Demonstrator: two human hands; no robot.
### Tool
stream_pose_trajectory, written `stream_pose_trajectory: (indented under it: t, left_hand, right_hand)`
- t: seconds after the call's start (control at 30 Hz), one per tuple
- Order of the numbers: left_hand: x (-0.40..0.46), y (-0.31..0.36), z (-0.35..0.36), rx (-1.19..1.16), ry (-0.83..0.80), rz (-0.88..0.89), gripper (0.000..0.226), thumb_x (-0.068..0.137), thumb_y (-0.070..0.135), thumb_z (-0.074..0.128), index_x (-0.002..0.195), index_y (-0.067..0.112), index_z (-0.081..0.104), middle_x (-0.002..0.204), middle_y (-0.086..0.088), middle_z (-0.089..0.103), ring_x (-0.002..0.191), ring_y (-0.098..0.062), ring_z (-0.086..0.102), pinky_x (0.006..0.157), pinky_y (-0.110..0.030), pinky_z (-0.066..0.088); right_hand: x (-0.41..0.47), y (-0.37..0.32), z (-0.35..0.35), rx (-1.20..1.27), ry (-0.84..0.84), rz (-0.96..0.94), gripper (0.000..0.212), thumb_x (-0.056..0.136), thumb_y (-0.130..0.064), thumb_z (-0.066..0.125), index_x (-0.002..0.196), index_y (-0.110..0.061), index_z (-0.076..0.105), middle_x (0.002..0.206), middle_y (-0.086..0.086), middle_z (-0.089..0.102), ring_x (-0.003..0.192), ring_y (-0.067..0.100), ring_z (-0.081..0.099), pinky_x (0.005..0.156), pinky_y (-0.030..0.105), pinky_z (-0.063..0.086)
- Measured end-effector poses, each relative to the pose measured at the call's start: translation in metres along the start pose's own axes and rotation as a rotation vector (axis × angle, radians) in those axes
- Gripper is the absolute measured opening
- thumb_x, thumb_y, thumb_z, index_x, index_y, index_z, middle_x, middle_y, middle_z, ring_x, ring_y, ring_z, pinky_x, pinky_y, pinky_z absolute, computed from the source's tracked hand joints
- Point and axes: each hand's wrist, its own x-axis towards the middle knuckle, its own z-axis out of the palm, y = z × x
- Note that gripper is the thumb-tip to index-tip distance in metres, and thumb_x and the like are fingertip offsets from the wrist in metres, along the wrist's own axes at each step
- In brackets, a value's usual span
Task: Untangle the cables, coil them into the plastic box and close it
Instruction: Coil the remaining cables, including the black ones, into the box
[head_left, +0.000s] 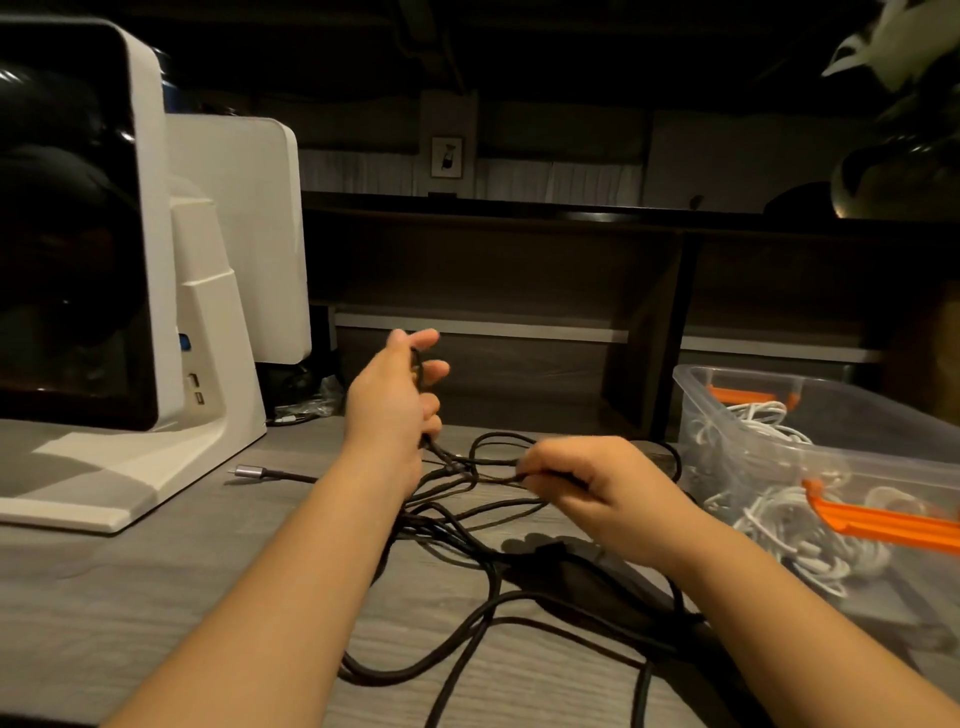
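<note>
Untangling step, head view: our left hand (392, 395) grips raised strands of the black cables (457, 519), our right hand (587, 486) pinches one loop; the rest sprawls on the worktop (156, 582). Next, we judge: free one cable, coil it into the plastic box (831, 447) alongside.

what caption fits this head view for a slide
Left hand and right hand pull apart tangled black cables on a grey table, beside a clear plastic box holding white cables.
</note>
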Motion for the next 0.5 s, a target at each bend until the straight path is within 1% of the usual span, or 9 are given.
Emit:
stream_pose_trajectory:
  t: [0.07,0.1,0.13,0.17,0.2,0.23,0.3,0.4,0.5]
  left_hand:
    - [-0.005,-0.005,0.006,0.425,-0.100,0.128,0.039,0.107,0.044,0.031,0.109,0.027,0.066,0.088,0.000,0.064,0.056,-0.006,0.041,0.058,-0.026,0.038]
    - [-0.008,-0.008,0.008,0.572,-0.202,0.141,0.042,0.108,0.044,0.027,0.108,0.027,0.065,0.087,0.001,0.063,0.061,-0.007,0.044,0.068,-0.029,0.039]
    - [-0.011,-0.011,0.009,0.668,-0.327,0.105,0.046,0.107,0.047,0.025,0.105,0.025,0.066,0.083,0.002,0.063,0.065,-0.008,0.047,0.074,-0.029,0.039]
    - [-0.015,-0.013,0.010,0.719,-0.457,0.026,0.053,0.105,0.054,0.024,0.101,0.023,0.066,0.078,0.005,0.063,0.068,-0.008,0.050,0.074,-0.029,0.039]
    - [-0.018,-0.015,0.010,0.739,-0.576,-0.068,0.061,0.100,0.065,0.024,0.098,0.021,0.067,0.077,0.006,0.063,0.073,-0.009,0.054,0.074,-0.031,0.040]
    - [-0.020,-0.017,0.009,0.750,-0.670,-0.151,0.067,0.093,0.075,0.027,0.099,0.022,0.068,0.083,0.005,0.066,0.081,-0.011,0.057,0.076,-0.032,0.041]
    - [-0.022,-0.022,0.009,0.753,-0.784,-0.231,0.066,0.085,0.080,0.038,0.109,0.028,0.070,0.099,0.003,0.069,0.089,-0.012,0.058,0.076,-0.031,0.043]
    - [-0.024,-0.021,0.010,0.680,-0.871,-0.270,0.041,0.086,0.057,0.064,0.111,0.024,0.070,0.091,0.004,0.071,0.079,-0.012,0.058,0.067,-0.024,0.046]
    - [-0.023,-0.014,0.005,0.591,-0.935,-0.431,0.032,0.078,0.041,0.073,0.107,0.027,0.068,0.085,0.005,0.072,0.073,-0.009,0.062,0.062,-0.022,0.053]
  right_hand:
    - [0.001,-0.005,0.003,0.029,-0.016,-0.073,0.015,0.095,-0.028,0.061,0.107,-0.030,0.071,0.093,-0.020,0.064,0.092,0.000,0.060,0.079,0.021,0.050]
    - [0.002,-0.007,0.005,0.042,0.017,-0.092,0.014,0.094,-0.032,0.063,0.104,-0.030,0.071,0.091,-0.020,0.062,0.090,0.001,0.059,0.076,0.021,0.049]
    - [0.003,-0.009,0.006,0.063,0.073,-0.079,0.012,0.091,-0.034,0.064,0.101,-0.032,0.070,0.089,-0.021,0.060,0.089,0.001,0.058,0.073,0.020,0.047]
    - [0.004,-0.009,0.007,0.094,0.148,-0.038,0.010,0.088,-0.035,0.066,0.098,-0.035,0.066,0.088,-0.021,0.058,0.087,0.000,0.057,0.071,0.019,0.046]
    - [0.004,-0.009,0.007,0.113,0.233,0.015,0.012,0.086,-0.036,0.069,0.094,-0.038,0.060,0.087,-0.020,0.057,0.085,0.000,0.056,0.069,0.018,0.044]
    - [0.004,-0.008,0.008,0.116,0.309,0.067,0.015,0.084,-0.035,0.069,0.091,-0.036,0.056,0.087,-0.017,0.055,0.083,0.001,0.055,0.068,0.018,0.043]
    - [0.005,-0.005,0.009,0.109,0.387,0.127,0.014,0.082,-0.030,0.069,0.087,-0.032,0.056,0.088,-0.011,0.053,0.081,0.003,0.052,0.068,0.021,0.045]
    - [0.004,-0.001,0.009,0.158,0.398,0.155,0.028,0.078,-0.015,0.077,0.076,-0.036,0.059,0.086,-0.008,0.054,0.079,0.004,0.054,0.066,0.018,0.044]
    - [0.004,-0.001,0.007,0.242,0.431,0.192,0.016,0.077,-0.025,0.080,0.073,-0.032,0.066,0.081,-0.010,0.057,0.076,0.004,0.055,0.065,0.012,0.043]
